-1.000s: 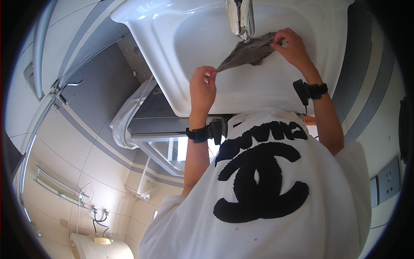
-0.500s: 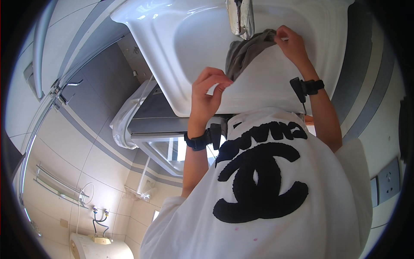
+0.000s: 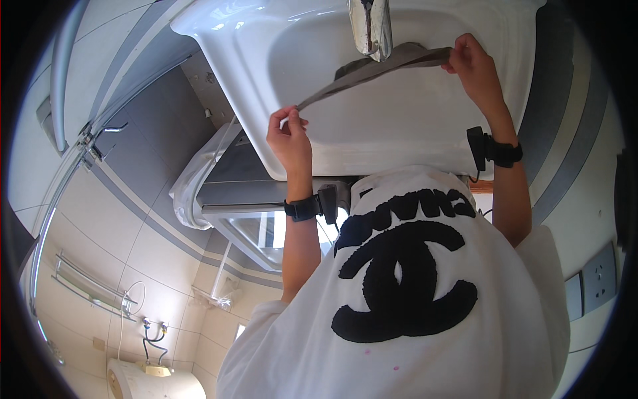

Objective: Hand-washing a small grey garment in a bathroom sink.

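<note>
A grey-brown cloth (image 3: 382, 68) is stretched slantwise over the white washbasin (image 3: 372, 133), just below the tap (image 3: 372, 30). My left hand (image 3: 290, 138) pinches its lower left end between thumb and fingers. At the other end, higher up near the basin's right side, my right hand (image 3: 475, 70) grips the cloth with bent fingers. Part of the fabric sags behind the taut edge, beneath the tap's spout. What sort of cloth it is cannot be made out. Both my wrists carry black straps with small boxes.
Left of the basin stands a dark-topped appliance (image 3: 242, 169) with a white plastic-like cover beside it. A curved metal rail (image 3: 50, 219) with a hook runs along the far left. A wall socket (image 3: 600, 279) is at the lower right, and a white water heater (image 3: 156, 380) at the lower left.
My hands have moved apart, the left one leftward and the right one slightly right. The cloth went from a bunched, drooping shape to a long stretched strip.
</note>
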Tool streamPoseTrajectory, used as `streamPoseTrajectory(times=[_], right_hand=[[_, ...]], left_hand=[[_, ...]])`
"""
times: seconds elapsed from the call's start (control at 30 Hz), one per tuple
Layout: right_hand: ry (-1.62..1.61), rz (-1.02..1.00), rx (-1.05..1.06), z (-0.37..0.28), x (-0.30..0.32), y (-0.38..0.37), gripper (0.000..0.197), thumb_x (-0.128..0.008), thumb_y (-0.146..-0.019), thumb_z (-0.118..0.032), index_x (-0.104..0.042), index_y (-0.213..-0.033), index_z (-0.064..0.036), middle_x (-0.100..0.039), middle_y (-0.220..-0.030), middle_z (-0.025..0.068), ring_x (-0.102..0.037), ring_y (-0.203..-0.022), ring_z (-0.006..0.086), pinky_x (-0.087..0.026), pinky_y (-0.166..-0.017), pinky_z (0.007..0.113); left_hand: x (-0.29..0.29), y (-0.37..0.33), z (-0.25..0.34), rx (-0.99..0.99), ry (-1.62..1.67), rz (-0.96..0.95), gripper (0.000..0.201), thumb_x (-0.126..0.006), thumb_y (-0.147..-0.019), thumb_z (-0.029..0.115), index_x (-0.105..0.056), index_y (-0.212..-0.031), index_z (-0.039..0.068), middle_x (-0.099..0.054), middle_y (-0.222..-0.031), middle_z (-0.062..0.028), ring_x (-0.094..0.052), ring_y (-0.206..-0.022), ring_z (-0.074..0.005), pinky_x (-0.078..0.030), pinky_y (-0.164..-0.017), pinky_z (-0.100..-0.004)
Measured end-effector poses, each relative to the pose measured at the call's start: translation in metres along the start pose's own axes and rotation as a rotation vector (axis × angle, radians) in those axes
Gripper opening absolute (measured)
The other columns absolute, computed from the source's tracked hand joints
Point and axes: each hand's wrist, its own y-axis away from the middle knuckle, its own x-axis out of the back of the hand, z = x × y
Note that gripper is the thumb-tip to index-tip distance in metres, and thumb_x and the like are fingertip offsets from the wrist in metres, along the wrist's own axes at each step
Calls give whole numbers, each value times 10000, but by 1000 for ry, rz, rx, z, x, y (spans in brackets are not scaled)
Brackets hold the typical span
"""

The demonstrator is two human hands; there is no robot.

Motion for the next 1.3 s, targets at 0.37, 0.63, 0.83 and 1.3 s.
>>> streamPoseTrajectory(times=[0.37, 0.63, 0.83, 1.3], right_hand=[[175, -71, 341, -6, 40, 31, 158, -587, -830, 96, -648, -931, -9, -668, -907, 68, -651, -792, 173, -536, -780, 271], [84, 22, 383, -48, 51, 69, 246, -590, -837, 101, -692, -1017, -30, -692, -999, 59, -656, -914, 143, -527, -810, 260], [-22, 53, 336, -30, 45, 65, 213, -583, -838, 107, -688, -979, -14, -690, -968, 55, -653, -906, 141, -521, -800, 264], [17, -438, 31, -20, 48, 58, 142, -696, -854, -34, -644, -985, -50, -580, -807, -5, -536, -690, 74, -452, -640, 228]], left_hand=[[2, 11, 43, -433, 186, 5, 76, -526, -999, 63, -557, -1043, 10, -655, -1039, -140, -610, -718, -132, -472, -646, -236], [5, 22, 49, -603, 196, 262, 36, -478, -1011, 48, -484, -1047, 43, -614, -927, -89, -531, -657, -112, -446, -591, -235], [3, 18, 29, -546, 109, 231, 35, -498, -1002, 43, -500, -1036, 39, -613, -920, -83, -530, -656, -103, -438, -584, -227], [5, 11, 12, -453, 40, 226, 45, -499, -993, 31, -527, -1024, 12, -580, -892, -60, -521, -753, -77, -427, -646, -215]])
